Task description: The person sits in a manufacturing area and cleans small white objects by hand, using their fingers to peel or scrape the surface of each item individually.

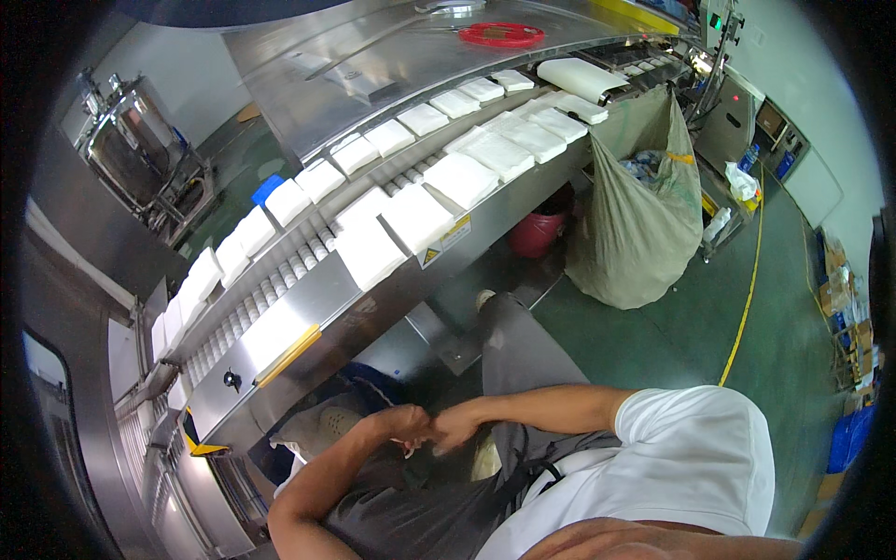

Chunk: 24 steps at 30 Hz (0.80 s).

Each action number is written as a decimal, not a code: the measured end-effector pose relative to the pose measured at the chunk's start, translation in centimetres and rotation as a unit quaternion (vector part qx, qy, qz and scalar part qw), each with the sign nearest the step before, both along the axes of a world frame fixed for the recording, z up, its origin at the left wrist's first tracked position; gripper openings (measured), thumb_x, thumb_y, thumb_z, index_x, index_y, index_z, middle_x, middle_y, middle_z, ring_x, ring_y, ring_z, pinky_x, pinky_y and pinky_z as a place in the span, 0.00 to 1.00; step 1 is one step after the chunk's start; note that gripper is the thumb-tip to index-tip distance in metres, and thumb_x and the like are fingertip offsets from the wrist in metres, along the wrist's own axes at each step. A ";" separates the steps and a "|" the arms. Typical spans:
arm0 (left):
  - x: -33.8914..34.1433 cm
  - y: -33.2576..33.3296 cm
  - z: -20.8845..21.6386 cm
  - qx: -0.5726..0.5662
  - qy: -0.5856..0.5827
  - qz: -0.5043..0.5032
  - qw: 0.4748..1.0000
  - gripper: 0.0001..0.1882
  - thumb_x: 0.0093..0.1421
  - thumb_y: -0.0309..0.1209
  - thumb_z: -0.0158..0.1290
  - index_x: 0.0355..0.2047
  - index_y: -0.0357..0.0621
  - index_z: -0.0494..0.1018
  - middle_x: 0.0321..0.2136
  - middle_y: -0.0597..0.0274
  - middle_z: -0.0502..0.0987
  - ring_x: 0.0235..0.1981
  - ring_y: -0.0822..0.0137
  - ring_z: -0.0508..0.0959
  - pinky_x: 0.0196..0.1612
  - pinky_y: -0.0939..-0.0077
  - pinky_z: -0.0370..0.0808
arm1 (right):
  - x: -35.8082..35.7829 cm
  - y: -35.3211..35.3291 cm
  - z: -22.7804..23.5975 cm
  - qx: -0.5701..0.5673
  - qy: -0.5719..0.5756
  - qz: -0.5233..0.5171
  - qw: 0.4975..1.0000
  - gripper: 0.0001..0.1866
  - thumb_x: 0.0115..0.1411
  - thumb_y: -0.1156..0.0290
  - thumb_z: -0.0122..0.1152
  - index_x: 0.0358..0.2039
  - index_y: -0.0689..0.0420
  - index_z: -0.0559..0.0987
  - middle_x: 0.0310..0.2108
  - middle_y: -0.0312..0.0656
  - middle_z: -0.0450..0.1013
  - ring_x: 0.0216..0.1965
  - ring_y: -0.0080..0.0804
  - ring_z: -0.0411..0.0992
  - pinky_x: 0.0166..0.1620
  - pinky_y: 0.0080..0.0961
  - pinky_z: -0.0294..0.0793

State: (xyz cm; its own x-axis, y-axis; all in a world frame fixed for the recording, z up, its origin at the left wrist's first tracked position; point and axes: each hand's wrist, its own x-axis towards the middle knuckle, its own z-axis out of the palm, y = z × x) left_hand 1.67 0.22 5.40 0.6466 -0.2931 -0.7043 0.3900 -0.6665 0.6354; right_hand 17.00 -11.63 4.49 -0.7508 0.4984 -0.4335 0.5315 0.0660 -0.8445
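In the head view both hands meet low in the picture, in front of the person's lap and well apart from the steel packing line above them. The left hand is curled, its fingers bent inward against the right hand, whose fingers are also folded; the two are pressed together, and whether anything is pinched between them cannot be told. A small pale scrap shows just under the knuckles, too small to make out. The long steel conveyor runs from the lower left to the upper right, carrying two rows of flat white packs, lying one after another along its length, with a band of small white rollers between the rows. On the broad steel top beyond it lies a red ring-shaped thing. At the far right end of the line a large grey-green sack stands open on the green floor, holding crumpled bluish and white scraps. A red bucket sits under the conveyor beside the sack; its contents are hidden.
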 end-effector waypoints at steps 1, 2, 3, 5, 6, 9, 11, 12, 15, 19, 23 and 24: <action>1.9 -0.9 3.8 -0.003 0.027 0.044 0.999 0.17 0.61 0.41 0.53 0.37 0.38 0.77 0.28 0.54 0.81 0.29 0.63 0.82 0.30 0.69 0.77 | 1.0 -0.6 0.1 0.015 0.012 0.008 1.000 0.25 0.60 0.49 0.58 0.34 0.65 0.78 0.28 0.47 0.76 0.27 0.37 0.75 0.32 0.36 0.73; 2.7 -1.4 6.1 -0.002 0.056 0.096 0.994 0.20 0.62 0.45 0.52 0.34 0.36 0.77 0.27 0.52 0.80 0.29 0.62 0.82 0.30 0.68 0.77 | 1.5 -1.0 0.4 0.035 0.026 0.025 0.999 0.26 0.61 0.49 0.57 0.36 0.65 0.77 0.28 0.47 0.76 0.26 0.36 0.75 0.32 0.35 0.73; 2.5 -1.4 6.4 0.013 0.019 0.085 0.996 0.19 0.61 0.43 0.52 0.33 0.36 0.76 0.27 0.52 0.80 0.30 0.61 0.82 0.31 0.67 0.76 | 1.9 -1.3 1.3 0.026 0.045 0.007 0.999 0.26 0.61 0.50 0.56 0.41 0.64 0.76 0.32 0.48 0.76 0.31 0.38 0.75 0.35 0.35 0.73; 2.3 -1.5 6.5 0.039 -0.056 0.059 0.996 0.16 0.59 0.40 0.53 0.32 0.36 0.75 0.26 0.50 0.79 0.31 0.59 0.81 0.33 0.65 0.76 | 2.8 -2.4 3.3 0.006 0.081 -0.033 0.996 0.27 0.63 0.51 0.54 0.49 0.63 0.74 0.40 0.51 0.76 0.40 0.42 0.75 0.43 0.36 0.74; 1.9 -1.4 6.2 0.046 -0.130 0.095 0.986 0.15 0.58 0.39 0.53 0.32 0.37 0.74 0.26 0.50 0.78 0.31 0.58 0.81 0.34 0.65 0.76 | 2.7 -2.4 4.9 -0.027 0.100 -0.034 0.994 0.27 0.63 0.52 0.55 0.52 0.62 0.71 0.43 0.51 0.75 0.42 0.41 0.74 0.45 0.35 0.74; 2.3 -2.0 5.9 0.082 -0.254 0.243 0.933 0.10 0.58 0.32 0.54 0.36 0.38 0.72 0.26 0.52 0.78 0.29 0.60 0.80 0.35 0.66 0.76 | 2.1 -3.1 5.4 -0.071 0.205 -0.067 0.974 0.30 0.64 0.58 0.55 0.60 0.63 0.63 0.47 0.46 0.73 0.41 0.31 0.74 0.45 0.29 0.73; 4.7 -3.3 6.8 0.007 -0.241 0.385 0.891 0.10 0.59 0.29 0.53 0.38 0.38 0.71 0.26 0.53 0.78 0.28 0.62 0.81 0.34 0.67 0.76 | 0.5 -3.7 5.8 0.000 0.297 -0.139 0.945 0.30 0.64 0.60 0.55 0.61 0.62 0.61 0.50 0.46 0.71 0.45 0.30 0.72 0.49 0.29 0.71; 5.8 -3.8 7.1 -0.027 -0.232 0.455 0.859 0.09 0.59 0.28 0.53 0.38 0.38 0.71 0.26 0.54 0.78 0.28 0.63 0.81 0.33 0.68 0.76 | -0.5 -3.6 6.2 0.037 0.342 -0.169 0.924 0.30 0.64 0.61 0.55 0.61 0.62 0.61 0.51 0.46 0.70 0.47 0.30 0.71 0.51 0.29 0.70; 7.9 -4.7 7.9 -0.056 -0.296 0.442 0.845 0.08 0.61 0.28 0.52 0.39 0.37 0.70 0.26 0.57 0.79 0.27 0.68 0.80 0.33 0.72 0.76 | -3.2 -2.7 10.8 0.008 0.293 -0.150 0.944 0.28 0.66 0.60 0.51 0.62 0.61 0.61 0.56 0.49 0.66 0.52 0.34 0.68 0.56 0.31 0.66; 10.2 -6.8 10.5 -0.098 -0.298 0.418 0.852 0.08 0.64 0.27 0.50 0.42 0.37 0.67 0.31 0.56 0.78 0.33 0.68 0.80 0.36 0.74 0.78 | -7.6 -3.7 8.4 0.149 0.349 -0.171 0.909 0.22 0.66 0.62 0.47 0.55 0.62 0.67 0.54 0.55 0.67 0.56 0.46 0.64 0.58 0.40 0.62; 9.6 -7.9 11.5 0.024 -0.293 0.380 0.877 0.09 0.61 0.32 0.52 0.39 0.40 0.71 0.31 0.47 0.79 0.34 0.47 0.80 0.38 0.62 0.76 | -8.9 -3.7 7.4 0.166 0.339 -0.159 0.913 0.21 0.67 0.63 0.45 0.54 0.62 0.68 0.53 0.55 0.67 0.56 0.48 0.64 0.59 0.40 0.61; 9.4 -7.5 10.6 0.027 -0.302 0.374 0.876 0.09 0.60 0.32 0.52 0.39 0.41 0.71 0.31 0.46 0.78 0.34 0.45 0.80 0.38 0.60 0.76 | -8.6 -3.7 7.1 0.172 0.341 -0.171 0.908 0.20 0.67 0.62 0.46 0.54 0.62 0.68 0.52 0.55 0.68 0.55 0.47 0.65 0.58 0.39 0.62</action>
State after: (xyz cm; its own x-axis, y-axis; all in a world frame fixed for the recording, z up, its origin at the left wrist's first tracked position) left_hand 11.10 -7.31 16.02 0.9031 0.3959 -0.1662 0.3336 -0.4034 0.8520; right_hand 8.35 -15.36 11.59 -0.5617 0.7711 0.2999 -0.0684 0.3179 -0.9456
